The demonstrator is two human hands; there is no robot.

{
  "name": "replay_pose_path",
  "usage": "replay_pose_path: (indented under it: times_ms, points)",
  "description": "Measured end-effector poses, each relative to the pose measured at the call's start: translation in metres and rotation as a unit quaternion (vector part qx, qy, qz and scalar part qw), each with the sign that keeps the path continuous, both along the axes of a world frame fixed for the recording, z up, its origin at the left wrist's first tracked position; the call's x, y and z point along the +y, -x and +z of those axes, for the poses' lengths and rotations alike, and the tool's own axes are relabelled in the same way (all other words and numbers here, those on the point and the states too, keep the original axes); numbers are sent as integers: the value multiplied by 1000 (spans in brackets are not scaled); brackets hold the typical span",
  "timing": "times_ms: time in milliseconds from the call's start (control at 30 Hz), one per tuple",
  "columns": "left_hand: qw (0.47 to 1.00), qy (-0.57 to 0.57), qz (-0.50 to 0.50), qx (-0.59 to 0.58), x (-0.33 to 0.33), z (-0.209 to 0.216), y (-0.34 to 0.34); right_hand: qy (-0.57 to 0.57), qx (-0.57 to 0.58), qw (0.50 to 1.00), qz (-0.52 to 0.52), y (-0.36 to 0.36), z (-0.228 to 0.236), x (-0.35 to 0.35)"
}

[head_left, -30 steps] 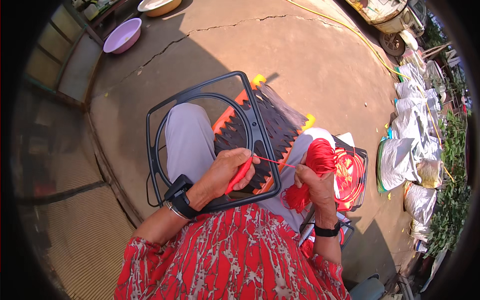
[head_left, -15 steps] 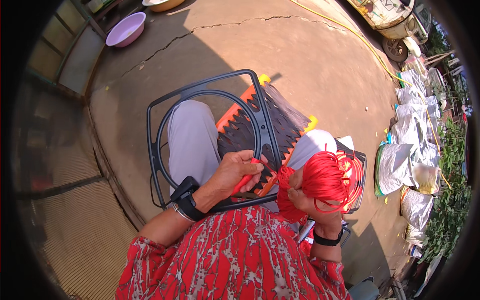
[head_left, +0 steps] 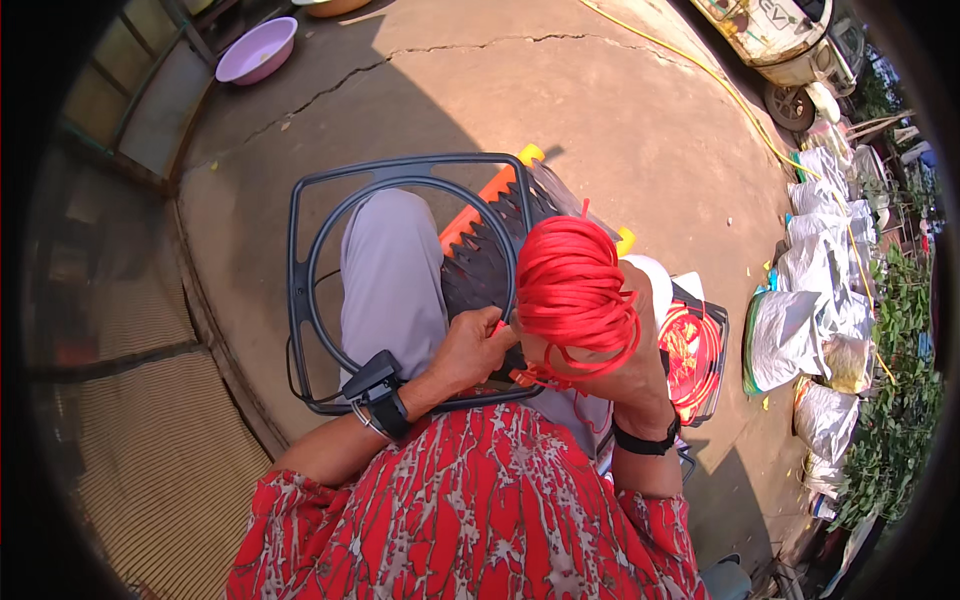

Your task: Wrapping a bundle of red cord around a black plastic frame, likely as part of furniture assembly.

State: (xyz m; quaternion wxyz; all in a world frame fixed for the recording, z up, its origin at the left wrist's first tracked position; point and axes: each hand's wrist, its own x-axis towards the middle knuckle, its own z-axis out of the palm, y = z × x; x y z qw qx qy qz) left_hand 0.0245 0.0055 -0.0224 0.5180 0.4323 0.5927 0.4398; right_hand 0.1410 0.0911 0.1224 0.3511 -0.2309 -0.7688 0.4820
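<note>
Across my lap lies a black square frame (head_left: 297, 250) with a round ring inside it. My left hand (head_left: 472, 352) is closed at the right side of the ring, thumb and fingers pinched where red cord winds round it. Its fingertips are partly hidden. A thick bundle of red cord (head_left: 572, 285) sits in my right hand (head_left: 598, 362), which is closed round it just right of the ring and close to the left hand. The bundle hides most of the right fingers and part of the frame's right side.
An orange stool (head_left: 490, 185) with yellow ends and dark woven strips stands under the frame. More red cord (head_left: 690, 350) lies in a dark container at my right. White sacks (head_left: 785, 340) line the right side. A purple basin (head_left: 257, 52) stands far left; a yellow hose (head_left: 715, 72) crosses the far ground.
My right hand, with the cord bundle, has swung left and up to the ring. The left hand has shifted slightly left, and the frame has tilted a little.
</note>
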Motion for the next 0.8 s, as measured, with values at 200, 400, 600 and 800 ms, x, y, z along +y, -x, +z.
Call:
replay_pose_path:
  times_ms: [200, 400, 600, 800]
  points:
    - [992, 100, -7, -70, -1, 9, -5, -111, -15, 992, -54, 34, 2, 24]
    - [969, 145, 23, -200, -1, 17, -4, -226, 41, 968, -101, 52, 8, 38]
    - [950, 169, 25, -262, -2, 20, -10, -306, -119, 940, -94, 64, -20, 49]
    - [948, 204, -14, -242, 0, 14, -15, -193, 61, 976, -80, 74, 9, 53]
